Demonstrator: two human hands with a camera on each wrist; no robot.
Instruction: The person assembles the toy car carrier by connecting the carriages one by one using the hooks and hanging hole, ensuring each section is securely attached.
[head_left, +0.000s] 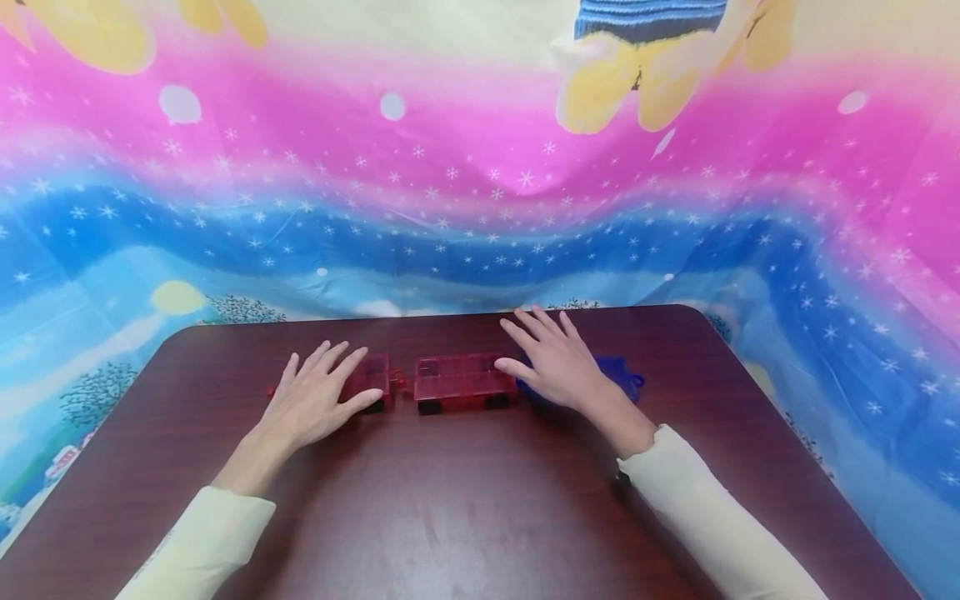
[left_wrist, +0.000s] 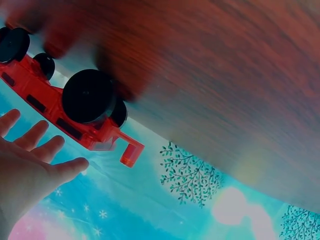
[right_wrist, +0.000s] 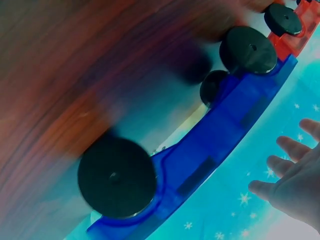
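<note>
A row of toy wagons on black wheels stands on the table: a clear red wagon (head_left: 371, 377) at the left, another red wagon (head_left: 461, 382) in the middle, and a blue wagon (head_left: 621, 377) at the right. My left hand (head_left: 311, 402), fingers spread, is over the left red wagon and hides part of it. Over the blue wagon my right hand (head_left: 558, 362) is spread out, covering much of it. Both wrist views show a gap between the fingers and the wagons. A red hook (left_wrist: 131, 153) sticks out from the end of the left wagon.
The dark brown table (head_left: 442, 508) has rounded far corners. Behind and beside it hangs a colourful cloth (head_left: 465, 183) with snowflakes, in pink and blue. Black wheels (right_wrist: 117, 177) under the blue wagon show large in the right wrist view.
</note>
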